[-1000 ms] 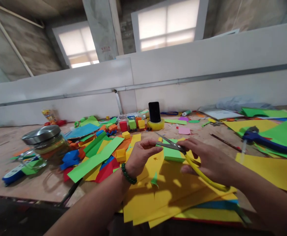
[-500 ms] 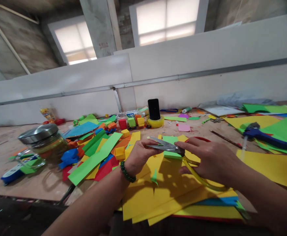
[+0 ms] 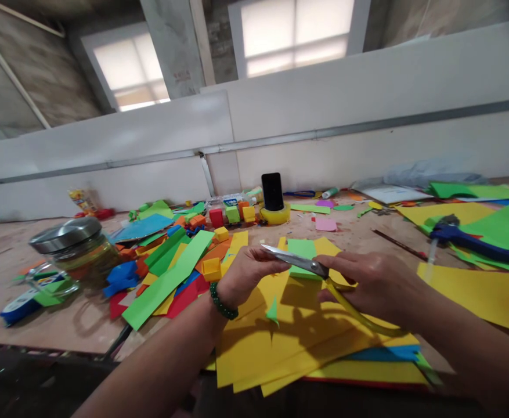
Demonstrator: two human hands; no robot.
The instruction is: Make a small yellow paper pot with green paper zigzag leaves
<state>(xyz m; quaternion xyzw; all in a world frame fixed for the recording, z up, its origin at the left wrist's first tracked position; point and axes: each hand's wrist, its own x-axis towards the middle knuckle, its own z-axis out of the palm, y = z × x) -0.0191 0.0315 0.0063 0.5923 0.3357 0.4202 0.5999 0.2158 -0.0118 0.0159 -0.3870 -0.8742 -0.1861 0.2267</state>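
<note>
My right hand (image 3: 374, 284) grips a pair of scissors (image 3: 310, 266) with steel blades and yellow handles, blades closed and pointing left. My left hand (image 3: 248, 273), with a green bead bracelet on its wrist, pinches something small at the blade tips; I cannot make out what. Both hands hover above a pile of yellow paper sheets (image 3: 289, 337). A small green paper piece (image 3: 302, 251) lies on the pile just behind the blades.
A lidded glass jar (image 3: 73, 249) stands at the left. Green paper strips (image 3: 167, 278), coloured scraps and small cubes (image 3: 232, 216) litter the middle. A black phone (image 3: 272, 191) stands on a yellow tape roll. A blue glue gun (image 3: 472, 241) lies on sheets at the right.
The scissor blades, spread apart a second ago, have come together. Both hands stay close over the yellow pile; the view has shifted slightly.
</note>
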